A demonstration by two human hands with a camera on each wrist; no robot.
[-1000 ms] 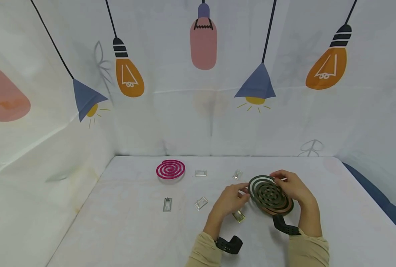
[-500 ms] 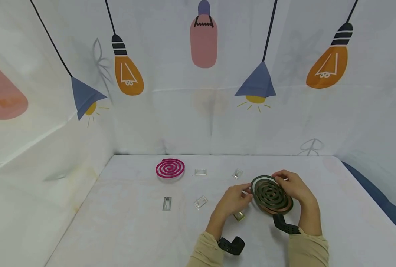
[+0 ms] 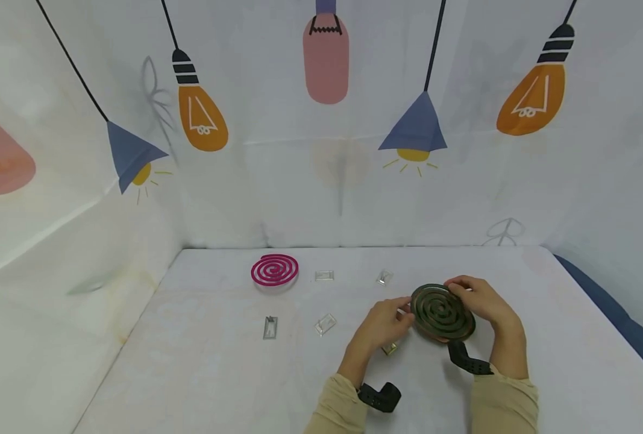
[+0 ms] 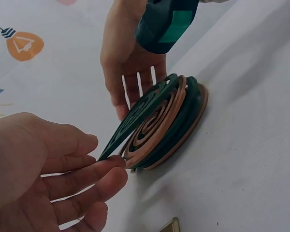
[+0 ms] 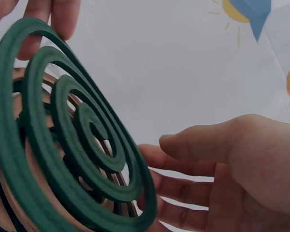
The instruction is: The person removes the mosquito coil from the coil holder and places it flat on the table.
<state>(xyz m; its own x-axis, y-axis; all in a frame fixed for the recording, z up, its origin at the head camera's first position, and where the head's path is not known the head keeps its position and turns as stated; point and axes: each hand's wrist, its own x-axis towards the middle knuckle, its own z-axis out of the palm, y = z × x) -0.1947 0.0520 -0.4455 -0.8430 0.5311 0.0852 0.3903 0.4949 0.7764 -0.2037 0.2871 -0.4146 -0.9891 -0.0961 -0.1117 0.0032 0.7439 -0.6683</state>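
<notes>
A green spiral mosquito coil (image 3: 442,311) tops a stack of green and brown coils on the right part of the table. In the left wrist view it stands tilted off the brown coil (image 4: 169,126) below, its near edge raised. My left hand (image 3: 381,325) pinches that edge between thumb and index finger. Opposite, the fingers of my right hand (image 3: 483,302) touch the stack's far edge; its thumb (image 5: 176,145) stays off the coil in the right wrist view. Partly hidden beneath my left hand lies a gold-coloured metal stand (image 3: 390,348).
A pink spiral coil (image 3: 275,269) sits at the table's back left, slightly raised. Small rectangular metal stands lie around the middle: a stand (image 3: 270,327) front left, a tilted stand (image 3: 325,324), a back stand (image 3: 323,275) and another (image 3: 384,277). A printed cloth wall closes the back.
My left hand has moved right with the top green coil, which now lies more squarely over the stack. The right hand has barely moved. The head view has tilted slightly.
</notes>
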